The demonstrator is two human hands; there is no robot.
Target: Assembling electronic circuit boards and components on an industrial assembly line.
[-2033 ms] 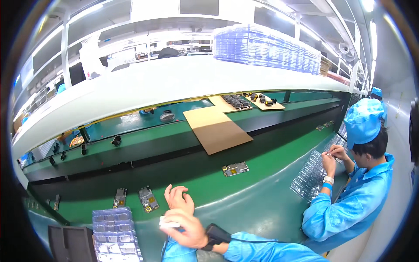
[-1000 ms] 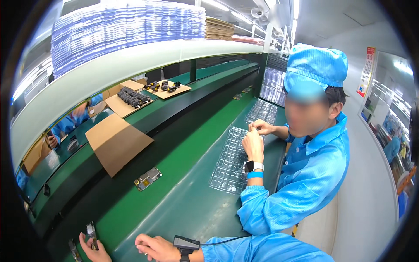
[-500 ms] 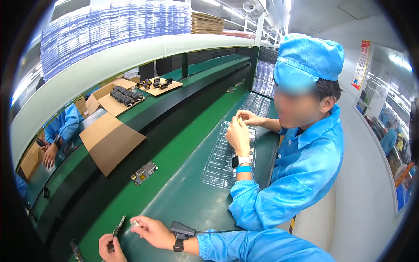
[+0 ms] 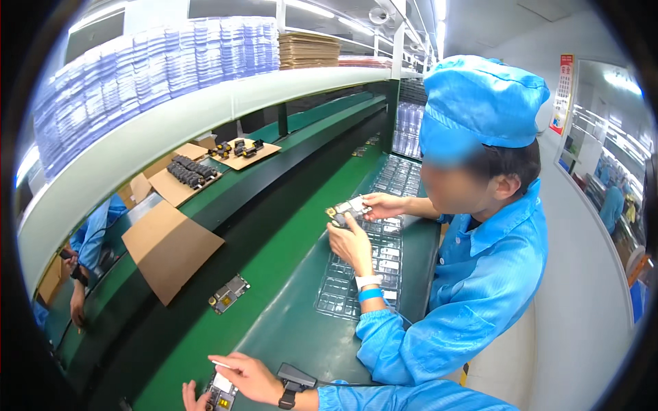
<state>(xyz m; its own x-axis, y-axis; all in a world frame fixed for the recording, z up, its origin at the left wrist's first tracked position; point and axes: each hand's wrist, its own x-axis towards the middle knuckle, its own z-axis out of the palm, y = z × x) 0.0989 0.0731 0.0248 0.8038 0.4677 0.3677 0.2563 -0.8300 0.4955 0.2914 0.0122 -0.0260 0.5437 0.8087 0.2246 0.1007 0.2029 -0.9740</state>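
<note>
A circuit board (image 4: 223,385) with a white patch and yellow contacts lies face up at the lower edge. My left hand (image 4: 195,397), partly cut off by the picture's edge, grips its left side. Over the upper end of this board is my right hand (image 4: 251,377), closed on a small flat white piece (image 4: 221,364) at the fingertips. That wrist wears a black strap with a black device (image 4: 297,375). Farther up on the green belt (image 4: 284,257) rests another circuit board (image 4: 229,293), apart from both hands.
At the right a co-worker in blue holds a circuit board (image 4: 348,211) in both hands above clear plastic trays (image 4: 336,293). Brown cardboard (image 4: 171,243) and black parts (image 4: 192,171) sit on the left ledge. Stacked clear trays (image 4: 157,75) fill the shelf above.
The board in my left hand has turned from edge-on to face up. My right hand has come over it with the white piece. The co-worker's hands now hold a board in plain view.
</note>
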